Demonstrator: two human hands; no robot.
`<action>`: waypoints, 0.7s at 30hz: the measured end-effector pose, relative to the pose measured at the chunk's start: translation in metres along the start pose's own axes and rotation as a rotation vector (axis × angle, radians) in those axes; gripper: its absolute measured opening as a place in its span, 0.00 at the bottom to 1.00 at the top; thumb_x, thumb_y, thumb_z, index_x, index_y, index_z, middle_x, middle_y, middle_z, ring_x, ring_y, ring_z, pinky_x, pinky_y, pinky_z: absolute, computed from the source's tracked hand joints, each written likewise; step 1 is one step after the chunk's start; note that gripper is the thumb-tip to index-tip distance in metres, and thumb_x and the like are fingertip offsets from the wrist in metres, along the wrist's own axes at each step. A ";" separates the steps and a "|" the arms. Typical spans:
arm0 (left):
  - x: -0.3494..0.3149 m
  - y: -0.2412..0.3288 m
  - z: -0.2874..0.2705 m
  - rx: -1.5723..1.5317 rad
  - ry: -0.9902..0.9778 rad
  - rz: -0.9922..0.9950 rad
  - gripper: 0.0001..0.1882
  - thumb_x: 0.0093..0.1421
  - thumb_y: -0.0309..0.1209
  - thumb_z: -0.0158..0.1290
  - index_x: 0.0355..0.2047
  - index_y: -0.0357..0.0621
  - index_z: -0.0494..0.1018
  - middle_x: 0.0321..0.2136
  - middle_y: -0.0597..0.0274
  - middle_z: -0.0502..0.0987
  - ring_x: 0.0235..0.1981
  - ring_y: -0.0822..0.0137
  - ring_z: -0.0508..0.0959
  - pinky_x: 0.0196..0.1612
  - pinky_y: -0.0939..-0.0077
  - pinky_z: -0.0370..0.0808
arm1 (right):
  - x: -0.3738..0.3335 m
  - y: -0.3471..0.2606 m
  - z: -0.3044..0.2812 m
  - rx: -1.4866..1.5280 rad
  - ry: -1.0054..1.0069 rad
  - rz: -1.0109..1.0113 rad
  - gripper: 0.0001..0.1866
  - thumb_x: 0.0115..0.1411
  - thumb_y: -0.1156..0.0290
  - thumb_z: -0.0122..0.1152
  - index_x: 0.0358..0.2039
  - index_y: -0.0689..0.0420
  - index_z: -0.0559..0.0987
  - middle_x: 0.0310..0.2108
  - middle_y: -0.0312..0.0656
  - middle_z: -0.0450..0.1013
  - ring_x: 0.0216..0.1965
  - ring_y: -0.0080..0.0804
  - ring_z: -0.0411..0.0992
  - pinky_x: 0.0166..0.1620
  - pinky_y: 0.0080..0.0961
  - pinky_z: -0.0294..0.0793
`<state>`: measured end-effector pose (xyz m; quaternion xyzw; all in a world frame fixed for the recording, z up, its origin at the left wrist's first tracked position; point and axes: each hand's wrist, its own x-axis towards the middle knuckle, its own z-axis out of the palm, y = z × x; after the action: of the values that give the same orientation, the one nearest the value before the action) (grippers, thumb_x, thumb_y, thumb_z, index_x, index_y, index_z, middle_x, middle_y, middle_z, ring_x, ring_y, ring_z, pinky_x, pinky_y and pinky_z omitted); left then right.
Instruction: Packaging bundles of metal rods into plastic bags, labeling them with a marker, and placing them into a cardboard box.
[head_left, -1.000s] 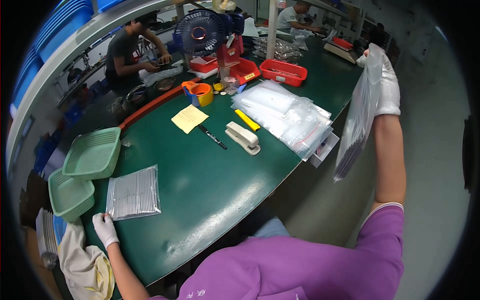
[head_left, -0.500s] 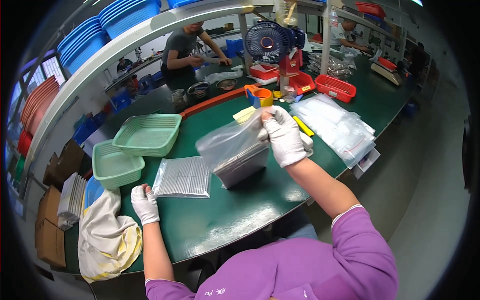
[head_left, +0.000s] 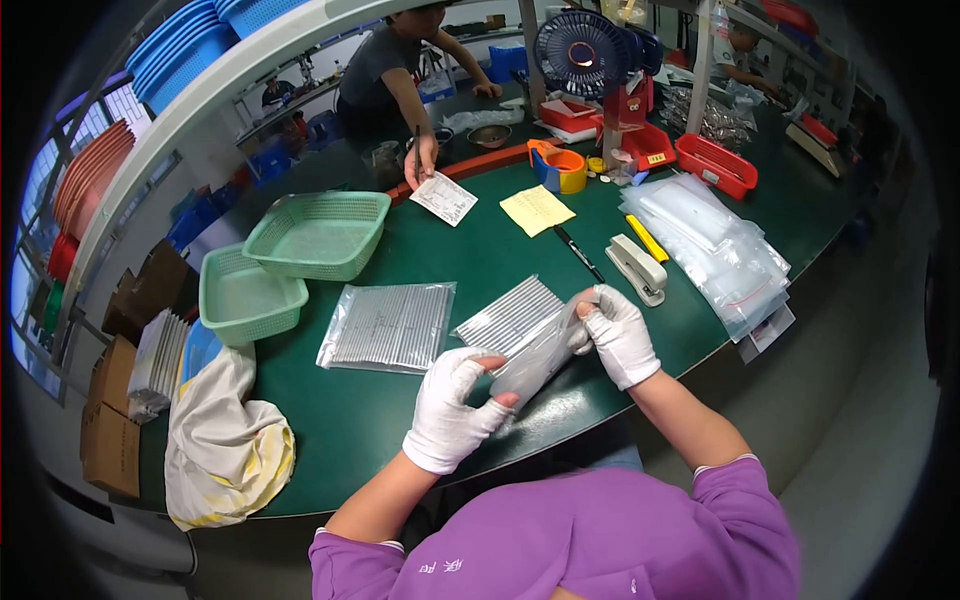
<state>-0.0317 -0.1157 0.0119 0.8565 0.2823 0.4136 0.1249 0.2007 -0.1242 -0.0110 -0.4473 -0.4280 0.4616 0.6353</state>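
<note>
**Green workbench is bearing a clear bag between two gloved hands**

On the green table (head_left: 370,430), a clear bag of silvery rods (head_left: 530,340) is sitting between the person's hands, its rods pointing away from the body. The right hand (head_left: 620,338) is pinching its right edge; the left hand (head_left: 452,410) is touching the near-left edge, thumb and fingers standing apart. Just left, a second bag (head_left: 388,328) is lying flat, holding a row of similar rods. Farther left, an upper green basket (head_left: 320,240) is overlapping a lower green basket (head_left: 248,293). Beyond, a co-worker's hand (head_left: 422,160) is holding a printed slip (head_left: 443,198). Toward the far right, a red tray (head_left: 716,165) is standing, its contents too small to tell.
</note>
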 end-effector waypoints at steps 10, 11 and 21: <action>-0.012 0.018 0.028 -0.162 0.068 -0.409 0.08 0.45 0.23 0.62 0.24 0.38 0.73 0.22 0.61 0.72 0.23 0.68 0.72 0.27 0.77 0.69 | -0.020 -0.041 -0.013 -0.730 0.149 -0.682 0.14 0.48 0.81 0.61 0.37 0.55 0.73 0.31 0.38 0.71 0.21 0.25 0.69 0.25 0.20 0.69; -0.013 0.018 0.030 -0.183 0.083 -0.412 0.08 0.45 0.23 0.62 0.23 0.38 0.72 0.21 0.62 0.71 0.23 0.69 0.72 0.26 0.78 0.68 | -0.021 -0.049 -0.012 -0.735 0.116 -0.885 0.13 0.46 0.82 0.61 0.34 0.55 0.74 0.30 0.38 0.72 0.20 0.28 0.69 0.25 0.23 0.69; -0.013 0.031 0.028 -0.155 0.025 -0.324 0.11 0.40 0.22 0.65 0.20 0.40 0.71 0.20 0.63 0.70 0.21 0.68 0.70 0.25 0.77 0.68 | -0.045 -0.050 0.009 -1.212 -0.404 -0.735 0.10 0.39 0.67 0.66 0.25 0.52 0.77 0.24 0.35 0.71 0.27 0.36 0.68 0.28 0.31 0.66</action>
<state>-0.0044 -0.1473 0.0000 0.7823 0.3854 0.4194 0.2521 0.1928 -0.1755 0.0338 -0.4540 -0.8390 -0.0251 0.2990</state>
